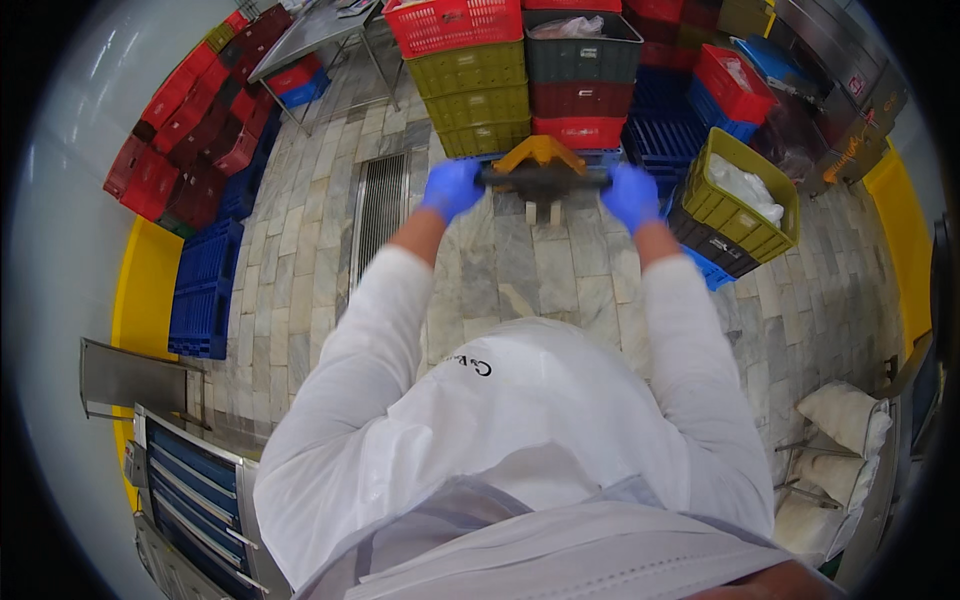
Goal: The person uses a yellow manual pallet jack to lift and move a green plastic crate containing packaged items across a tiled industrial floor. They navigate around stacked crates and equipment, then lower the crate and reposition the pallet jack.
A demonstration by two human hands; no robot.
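Both my arms reach forward to the black handle bar [545,180] of a yellow pallet jack [540,150]. My left hand [453,190], in a blue glove, is closed round the bar's left end. Round its right end my right hand [632,197], gloved alike, is closed too. Just beyond the jack stand two stacks of crates on a blue pallet. The left stack has olive crates [478,92] below a red crate [455,28]; the right one has a dark grey crate [585,55] over red ones. The jack's forks are hidden under the load.
To the right, an olive crate [745,195] with white bags sits on a black crate. Red crates [175,120] and blue pallets [205,290] line the left wall. A floor drain grate [382,205] lies left of my hands. White sacks [840,415] are at lower right, a conveyor [195,490] at lower left.
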